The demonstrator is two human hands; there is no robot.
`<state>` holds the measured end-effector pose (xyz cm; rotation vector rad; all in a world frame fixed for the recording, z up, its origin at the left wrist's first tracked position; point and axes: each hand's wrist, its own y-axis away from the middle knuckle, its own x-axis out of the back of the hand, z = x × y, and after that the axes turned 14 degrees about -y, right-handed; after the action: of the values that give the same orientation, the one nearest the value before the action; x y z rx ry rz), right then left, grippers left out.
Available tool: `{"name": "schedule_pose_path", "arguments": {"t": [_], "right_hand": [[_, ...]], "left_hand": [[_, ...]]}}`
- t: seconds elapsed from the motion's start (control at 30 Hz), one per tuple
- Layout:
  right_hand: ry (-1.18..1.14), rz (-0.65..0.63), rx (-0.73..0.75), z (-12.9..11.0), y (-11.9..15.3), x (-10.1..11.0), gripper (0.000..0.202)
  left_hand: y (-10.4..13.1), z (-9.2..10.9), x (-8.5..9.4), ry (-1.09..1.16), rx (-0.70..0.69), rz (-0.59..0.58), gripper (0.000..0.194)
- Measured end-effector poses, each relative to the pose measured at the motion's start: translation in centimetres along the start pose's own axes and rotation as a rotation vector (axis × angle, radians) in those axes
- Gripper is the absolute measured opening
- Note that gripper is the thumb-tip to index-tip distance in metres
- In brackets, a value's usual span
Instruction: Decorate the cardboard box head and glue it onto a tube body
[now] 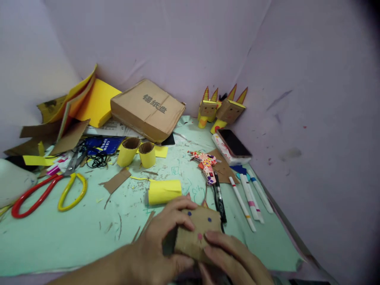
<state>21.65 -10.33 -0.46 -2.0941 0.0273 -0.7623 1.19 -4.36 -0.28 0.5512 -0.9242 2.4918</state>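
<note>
Left grip (156, 239), right grip (233, 255) closed around cardboard box (188, 243), yellow tube (165, 192) beyond, pen (220, 200) beside

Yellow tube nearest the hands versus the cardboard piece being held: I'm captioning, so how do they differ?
The yellow tube lies on the table; the cardboard piece is gripped by the left hand, the right hand touching it. The tube is rounded and yellow, the piece flatter and brown. The tube shows no dots; the piece has two blue, one pink.

1 head-worn camera looks forward and down, above the table (89, 245).
</note>
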Motion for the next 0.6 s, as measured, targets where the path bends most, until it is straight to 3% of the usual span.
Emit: {"name": "schedule_pose_path", "arguments": {"t": [0.1,0.13,0.27,0.33,0.43,0.53,0.6], "right_hand": [[-0.084,0.029,0.052,1.5,-2.5,-1.8,0.025],[-0.117,0.047,0.050,1.9,-3.3,-2.3,0.026],[-0.248,0.039,-0.049,2.6,-4.3,-3.2,0.029],[-0.278,0.031,-0.079,2.6,-3.9,-3.3,0.031],[-0.278,0.035,-0.073,2.6,-3.4,-3.3,0.031],[-0.256,0.017,-0.042,2.7,-3.3,-3.3,0.027],[-0.238,0.005,-0.020,2.7,-3.2,-3.3,0.025]], "left_hand": [[-1.7,-1.8,1.6,-0.115,-0.164,0.029,0.041],[-2.0,-2.2,1.9,-0.115,-0.143,0.052,0.040],[-1.8,-2.9,1.3,0.105,0.182,0.134,0.034],[-1.1,-2.7,0.7,0.104,0.249,0.124,0.034],[-0.6,-2.3,0.4,-0.128,0.114,0.117,0.028],[-0.7,-1.8,0.6,-0.333,-0.124,0.166,0.041],[-0.9,-1.5,0.5,-0.376,-0.200,0.194,0.044]]}}
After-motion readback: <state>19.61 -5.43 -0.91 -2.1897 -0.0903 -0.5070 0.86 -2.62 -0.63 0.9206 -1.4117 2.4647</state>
